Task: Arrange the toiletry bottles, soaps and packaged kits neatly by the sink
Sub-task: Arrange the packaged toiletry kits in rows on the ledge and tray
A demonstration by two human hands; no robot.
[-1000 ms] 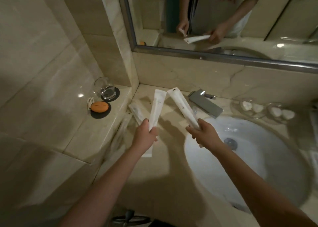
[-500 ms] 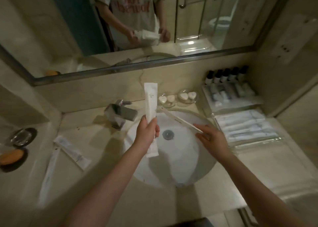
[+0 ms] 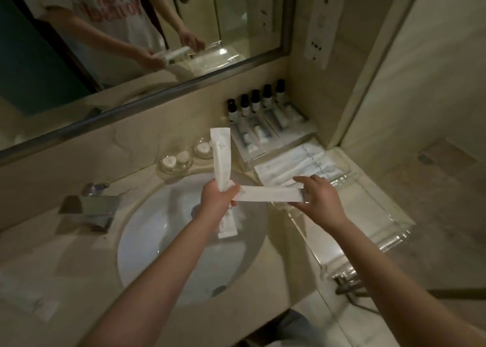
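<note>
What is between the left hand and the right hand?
In the head view, a flat white packet spans the gap, over the sink rim, from the left hand to the right hand.

Your two arms are bare all the way down. You wear no sleeves on them, no watch and no rings. Your left hand (image 3: pixel 218 198) and right hand (image 3: pixel 322 200) are bare too. In the mirror (image 3: pixel 147 91) you wear a light T-shirt (image 3: pixel 105 13) with short sleeves and big red letters across the front.
</note>
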